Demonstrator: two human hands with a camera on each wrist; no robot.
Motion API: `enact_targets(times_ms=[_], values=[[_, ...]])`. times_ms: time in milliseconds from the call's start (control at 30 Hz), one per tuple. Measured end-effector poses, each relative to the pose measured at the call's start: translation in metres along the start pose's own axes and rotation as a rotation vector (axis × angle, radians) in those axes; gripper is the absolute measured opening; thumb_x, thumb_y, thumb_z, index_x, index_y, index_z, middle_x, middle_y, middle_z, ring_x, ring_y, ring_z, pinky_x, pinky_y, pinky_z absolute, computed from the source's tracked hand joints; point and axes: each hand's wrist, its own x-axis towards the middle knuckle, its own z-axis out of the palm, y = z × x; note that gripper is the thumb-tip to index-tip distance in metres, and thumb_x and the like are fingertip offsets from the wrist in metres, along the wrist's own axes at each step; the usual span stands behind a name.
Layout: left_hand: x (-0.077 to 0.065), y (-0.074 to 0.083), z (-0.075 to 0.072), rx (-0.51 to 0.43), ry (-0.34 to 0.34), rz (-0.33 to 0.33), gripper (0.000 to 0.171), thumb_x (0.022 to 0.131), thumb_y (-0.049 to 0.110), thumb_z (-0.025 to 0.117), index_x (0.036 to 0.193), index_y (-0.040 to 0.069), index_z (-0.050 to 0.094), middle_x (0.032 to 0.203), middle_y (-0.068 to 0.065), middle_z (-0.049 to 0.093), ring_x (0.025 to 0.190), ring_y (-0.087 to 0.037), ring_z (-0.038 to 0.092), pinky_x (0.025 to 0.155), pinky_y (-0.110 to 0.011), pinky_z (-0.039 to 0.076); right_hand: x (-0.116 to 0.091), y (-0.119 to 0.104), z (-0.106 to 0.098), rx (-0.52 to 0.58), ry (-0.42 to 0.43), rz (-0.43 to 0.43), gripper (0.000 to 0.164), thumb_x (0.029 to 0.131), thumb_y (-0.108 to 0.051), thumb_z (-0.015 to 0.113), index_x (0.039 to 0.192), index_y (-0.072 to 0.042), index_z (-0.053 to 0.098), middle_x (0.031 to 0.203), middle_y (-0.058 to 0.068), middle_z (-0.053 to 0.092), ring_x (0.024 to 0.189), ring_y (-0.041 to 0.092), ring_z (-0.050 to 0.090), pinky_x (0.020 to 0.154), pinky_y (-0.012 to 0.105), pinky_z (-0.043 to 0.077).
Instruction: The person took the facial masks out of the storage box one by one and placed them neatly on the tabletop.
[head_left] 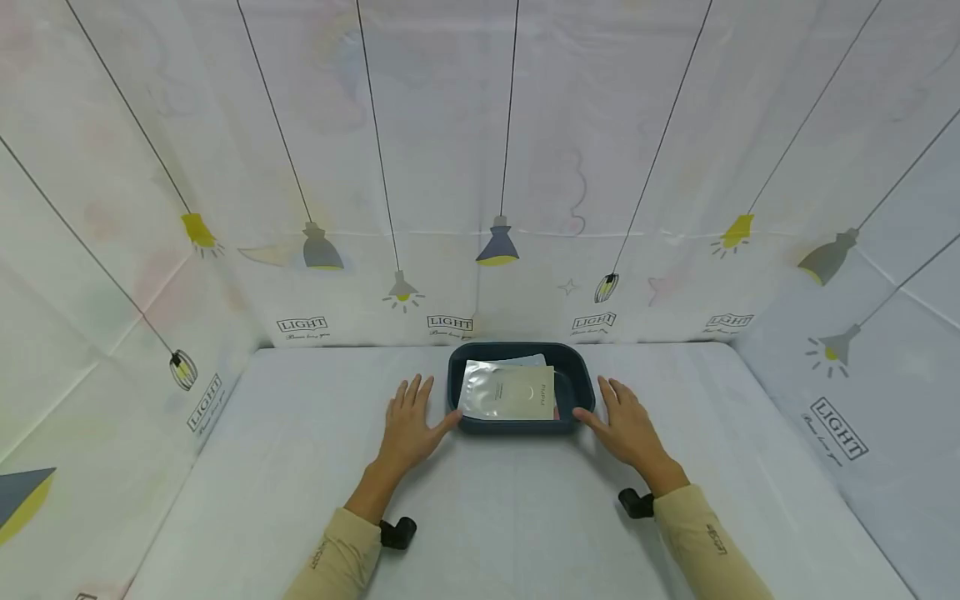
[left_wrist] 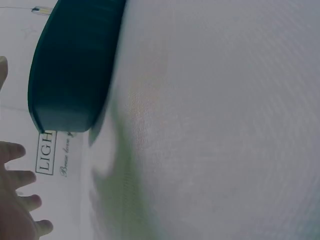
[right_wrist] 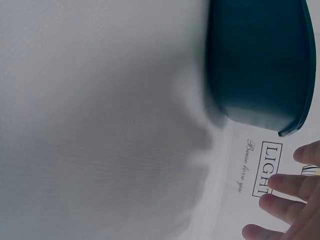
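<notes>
Our left hand (head_left: 411, 429) is at the tub's (head_left: 517, 427) 8 o'clock, our right hand (head_left: 624, 427) at its 4, fingers spread, pinching nothing. Tub's at our 12 on the worktop (head_left: 510, 517): probably light, stiff plastic, best held by both short ends. Packets (head_left: 525, 398) inside look slick, floppy.

I count two hands (head_left: 408, 429) (head_left: 630, 429), two sleeves (head_left: 339, 552) (head_left: 705, 542), one tray (head_left: 517, 428), at least two packets (head_left: 528, 393).

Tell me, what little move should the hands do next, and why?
I'd probably ease the left hand and right hand inward against the tray: they're spread open at its two ends, neither gripping it, and flat packets lie inside.
</notes>
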Motion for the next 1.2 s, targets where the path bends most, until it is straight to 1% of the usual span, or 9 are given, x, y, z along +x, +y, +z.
enact_targets(times_ms=[133, 333, 467, 533, 667, 800, 933, 1133, 1200], values=[[0.001, 0.001, 0.002, -0.083, -0.012, -0.04, 0.087, 0.086, 0.067, 0.056, 0.151, 0.013, 0.035, 0.157, -0.018, 0.032, 0.146, -0.04, 0.026, 0.115, -0.063, 0.026, 0.002, -0.002, 0.0, 0.063, -0.003, 0.014, 0.093, 0.092, -0.066, 0.046, 0.152, 0.002, 0.023, 0.153, 0.031, 0.028, 0.139, 0.049, 0.028, 0.111, 0.066, 0.028], [0.004, 0.004, 0.007, -0.26, -0.019, -0.079, 0.084, 0.087, 0.059, 0.062, 0.149, 0.009, 0.037, 0.153, -0.019, 0.036, 0.142, -0.039, 0.034, 0.112, -0.06, 0.033, 0.006, -0.002, 0.001, 0.182, -0.061, 0.053, 0.086, 0.097, -0.06, 0.042, 0.153, 0.002, 0.02, 0.155, 0.031, 0.023, 0.142, 0.049, 0.024, 0.114, 0.065, 0.025], [0.006, 0.005, 0.013, -0.35, -0.029, -0.083, 0.08, 0.088, 0.051, 0.064, 0.149, 0.006, 0.037, 0.152, -0.02, 0.038, 0.142, -0.038, 0.035, 0.115, -0.056, 0.032, 0.009, 0.0, 0.005, 0.235, -0.079, 0.073, 0.083, 0.099, -0.058, 0.039, 0.152, 0.004, 0.022, 0.156, 0.03, 0.024, 0.143, 0.047, 0.024, 0.116, 0.062, 0.023], [0.007, 0.005, 0.015, -0.402, -0.038, -0.099, 0.08, 0.088, 0.049, 0.066, 0.149, 0.006, 0.036, 0.153, -0.02, 0.038, 0.142, -0.038, 0.035, 0.116, -0.055, 0.031, 0.011, 0.002, 0.007, 0.272, -0.081, 0.092, 0.083, 0.099, -0.059, 0.038, 0.152, 0.003, 0.023, 0.156, 0.028, 0.025, 0.144, 0.046, 0.024, 0.117, 0.061, 0.023], [0.007, 0.005, 0.02, -0.473, -0.051, -0.118, 0.079, 0.09, 0.045, 0.065, 0.149, 0.004, 0.035, 0.152, -0.02, 0.039, 0.138, -0.038, 0.04, 0.113, -0.054, 0.036, 0.014, 0.005, 0.011, 0.353, -0.079, 0.123, 0.083, 0.099, -0.059, 0.038, 0.151, 0.003, 0.025, 0.155, 0.027, 0.028, 0.143, 0.043, 0.028, 0.116, 0.058, 0.028], [0.007, 0.006, 0.025, -0.531, -0.053, -0.123, 0.076, 0.092, 0.042, 0.063, 0.149, 0.001, 0.034, 0.152, -0.02, 0.04, 0.136, -0.037, 0.043, 0.109, -0.052, 0.042, 0.015, 0.007, 0.015, 0.43, -0.066, 0.137, 0.079, 0.1, -0.056, 0.041, 0.15, 0.004, 0.028, 0.153, 0.027, 0.032, 0.14, 0.042, 0.035, 0.113, 0.056, 0.035], [0.007, 0.008, 0.027, -0.603, -0.04, -0.132, 0.072, 0.094, 0.04, 0.062, 0.148, 0.0, 0.035, 0.15, -0.019, 0.042, 0.135, -0.037, 0.044, 0.107, -0.051, 0.044, 0.015, 0.007, 0.018, 0.465, -0.032, 0.125, 0.075, 0.1, -0.053, 0.042, 0.148, 0.003, 0.033, 0.151, 0.027, 0.037, 0.137, 0.042, 0.039, 0.111, 0.056, 0.037], [0.008, 0.01, 0.029, -0.672, 0.005, -0.128, 0.064, 0.097, 0.034, 0.059, 0.146, -0.003, 0.039, 0.144, -0.021, 0.049, 0.131, -0.036, 0.05, 0.104, -0.048, 0.047, 0.013, 0.006, 0.02, 0.503, 0.033, 0.118, 0.066, 0.102, -0.046, 0.044, 0.144, 0.004, 0.042, 0.144, 0.027, 0.046, 0.133, 0.041, 0.045, 0.11, 0.056, 0.038], [0.009, 0.012, 0.029, -0.699, 0.015, -0.128, 0.061, 0.097, 0.032, 0.059, 0.145, -0.002, 0.04, 0.142, -0.021, 0.051, 0.129, -0.035, 0.052, 0.103, -0.047, 0.048, 0.013, 0.006, 0.02, 0.513, 0.05, 0.122, 0.063, 0.103, -0.043, 0.044, 0.143, 0.005, 0.043, 0.141, 0.028, 0.049, 0.129, 0.04, 0.049, 0.108, 0.055, 0.041]])
